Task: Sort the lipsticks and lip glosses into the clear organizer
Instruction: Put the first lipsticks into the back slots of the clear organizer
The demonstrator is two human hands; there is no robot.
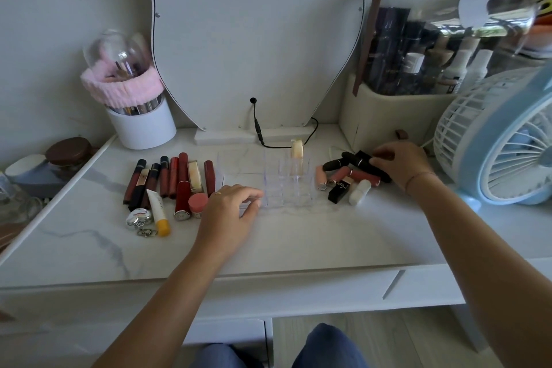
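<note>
While the clear organizer (286, 182) mid-desktop is steadied by the left hand (231, 209), fingers loosely apart on its front-left edge, the right hand (398, 163) is closed on a black lipstick (363, 160), whose neighbouring lipsticks (346, 178) could be knocked rolling toward the right edge.

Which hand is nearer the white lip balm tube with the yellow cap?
Left. The left hand rests just right of the yellow-capped tube, at the clear organizer's front-left corner. The right hand is beyond the organizer, on the black lipsticks.
</note>
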